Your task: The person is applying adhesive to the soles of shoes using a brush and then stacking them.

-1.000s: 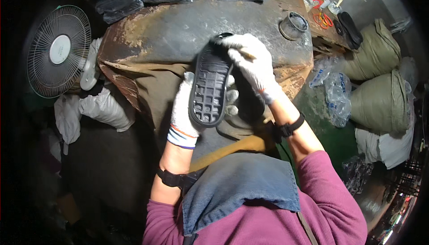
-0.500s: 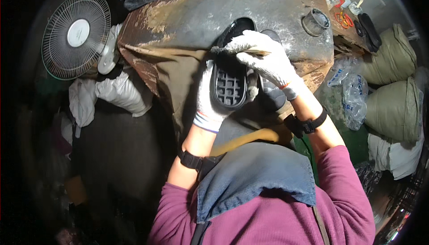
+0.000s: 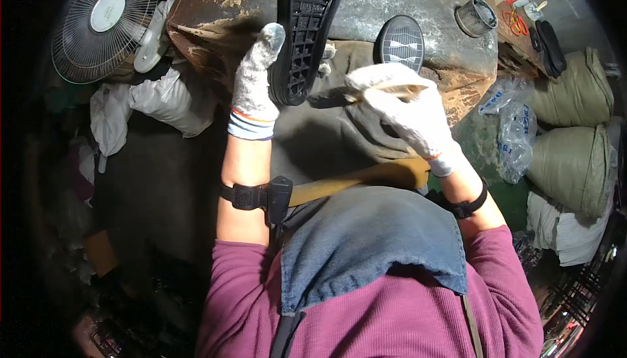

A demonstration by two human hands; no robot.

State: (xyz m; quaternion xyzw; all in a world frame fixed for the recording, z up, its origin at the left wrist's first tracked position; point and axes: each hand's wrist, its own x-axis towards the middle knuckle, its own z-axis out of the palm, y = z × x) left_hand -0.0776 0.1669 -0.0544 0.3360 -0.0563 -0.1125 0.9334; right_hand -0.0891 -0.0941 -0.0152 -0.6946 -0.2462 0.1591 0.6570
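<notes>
A black shoe sole [image 3: 305, 34], its ribbed and gridded hollow side facing me, is held up in my gloved left hand [image 3: 256, 77]. The thumb lies along the sole's left edge, while some fingertips show past its right edge. In my gloved right hand [image 3: 410, 106] is a brush [image 3: 375, 93] with a light wooden handle. Its dark bristle end points left, near the sole's lower end; whether they touch I cannot tell. Beyond the right hand, a second sole [image 3: 401, 39], black with a grey-white patterned middle, lies on the worn, draped work surface [image 3: 366, 5].
A grimy open can [image 3: 475, 17] stands at the surface's right. Orange-handled scissors [image 3: 514, 23] and dark soles [image 3: 548, 48] lie on a side bench. Full green sacks [image 3: 568, 155] and clear plastic bags [image 3: 516, 136] are at right. A fan [image 3: 108, 12] and white sacks [image 3: 173, 100] stand left.
My left hand has moved left and lifted the sole farther away from me. The right hand with the brush has come down off the sole's hollow side, and the second sole is more exposed.
</notes>
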